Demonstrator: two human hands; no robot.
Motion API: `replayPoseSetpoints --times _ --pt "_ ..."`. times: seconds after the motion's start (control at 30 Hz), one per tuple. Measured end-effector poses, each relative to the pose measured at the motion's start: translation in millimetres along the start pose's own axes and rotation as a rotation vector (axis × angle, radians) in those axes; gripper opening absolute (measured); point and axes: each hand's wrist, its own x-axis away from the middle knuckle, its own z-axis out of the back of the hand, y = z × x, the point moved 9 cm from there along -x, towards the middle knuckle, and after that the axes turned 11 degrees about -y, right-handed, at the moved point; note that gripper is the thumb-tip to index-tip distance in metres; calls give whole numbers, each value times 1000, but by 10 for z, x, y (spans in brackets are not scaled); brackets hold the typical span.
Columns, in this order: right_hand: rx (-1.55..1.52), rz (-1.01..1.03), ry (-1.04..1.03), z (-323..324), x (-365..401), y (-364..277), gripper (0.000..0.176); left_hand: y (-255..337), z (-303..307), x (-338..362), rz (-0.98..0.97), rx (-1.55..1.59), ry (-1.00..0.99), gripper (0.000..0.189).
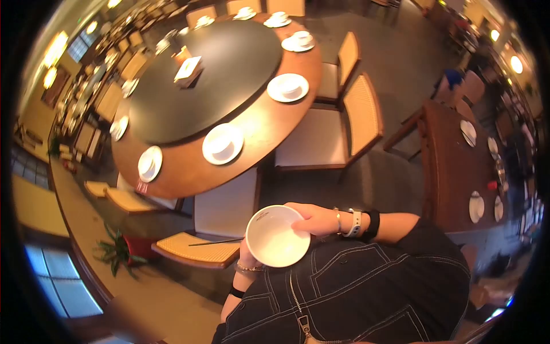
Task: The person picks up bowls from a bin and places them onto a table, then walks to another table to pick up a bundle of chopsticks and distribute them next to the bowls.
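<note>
A round white bowl [278, 236], with a small dark mark inside near its rim, is held in front of my dark jacket. Its open side faces me and its inside looks bare. My right hand [312, 219] grips the right rim, thumb over the edge onto the inner wall. Behind the left side of the bowl, my left hand [248, 256] is closed against it, most of its fingers hidden. A thin dark stick [215, 243] juts out leftward from beside my left hand; whether that hand holds it I cannot make out.
A round wooden table [269, 146] with a dark turntable [229, 74] stands ahead, set with several white plates and bowls. Cane-backed chairs [362, 112] surround it. A brown table [452, 172] is at the right, a potted plant [114, 252] at the left.
</note>
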Motion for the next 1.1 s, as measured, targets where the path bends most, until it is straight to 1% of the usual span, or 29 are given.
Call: replayPoseSetpoints --times 0.03,0.07,0.1,0.13,0.17,0.2,0.23,0.3,0.33,0.37,0.4,0.43,0.47,0.5,0.53,0.57,0.6,0.67,0.77,0.83,0.87,0.9,0.97,1.03,1.1 --pt "-44 5 106 212 293 62 39 -127 -167 -186 42 -60 40 25" --pt "-125 65 168 354 566 145 40 -265 -315 -351 86 -99 82 25" --pt "-123 86 212 487 889 180 40 -444 -501 -546 125 -112 113 25" --pt "-151 111 298 641 1240 197 40 -649 -650 -715 172 -66 153 24" --pt "-177 135 386 781 1609 233 40 -860 -713 -899 201 -85 113 24" --pt "-139 152 488 927 1976 310 41 -1113 -840 -1139 227 -36 -118 25" --pt "-129 171 538 1023 2330 354 41 -1301 -1214 -1335 255 18 -348 27" --pt "-53 223 766 1227 3100 430 39 -1675 -1727 -1634 308 -49 -446 28" --pt "-38 257 848 1301 3462 445 39 -1898 -1937 -1781 390 26 -429 27" --pt "-32 273 887 1339 3771 447 39 -2109 -2140 -1921 472 97 -407 26" --pt "-81 245 988 1387 4098 506 39 -2310 -2363 -2069 535 95 -427 24" --pt "-132 218 1084 1439 4391 592 39 -2481 -2578 -2242 556 82 -449 24" --pt "-107 308 1146 1493 4623 622 40 -2668 -2824 -2391 608 76 -518 22" --pt "-108 322 1170 1526 4786 675 40 -2837 -3063 -2512 660 71 -584 20" --pt "-169 381 1224 1568 4954 741 40 -2958 -3300 -2629 668 69 -647 14" --pt "-228 441 1277 1613 5109 799 40 -3074 -3477 -2743 684 58 -663 14" --pt "-210 425 1334 1641 5247 820 41 -3180 -3626 -2882 689 5 -653 12" --pt "-214 461 1395 1715 5449 896 41 -3372 -3884 -3144 692 -68 -638 6" --pt "-212 490 1495 1843 5756 825 42 -3661 -4181 -3572 688 -103 -699 5" --pt "-233 450 1552 1926 5927 816 42 -3800 -4396 -3807 704 -104 -723 7" --pt "-260 495 1606 1990 6002 834 44 -3881 -4493 -3944 713 -89 -748 10" --pt "-247 492 1622 2064 6037 774 44 -3959 -4589 -4085 720 -70 -771 13" --pt "-299 493 1725 2160 6177 707 46 -4084 -4764 -4334 731 -54 -799 14" --pt "-330 526 1741 2299 6220 676 47 -4169 -4876 -4561 741 -112 -764 17" --pt "-372 542 1729 2446 6260 674 47 -4288 -4975 -4769 752 -93 -778 18"
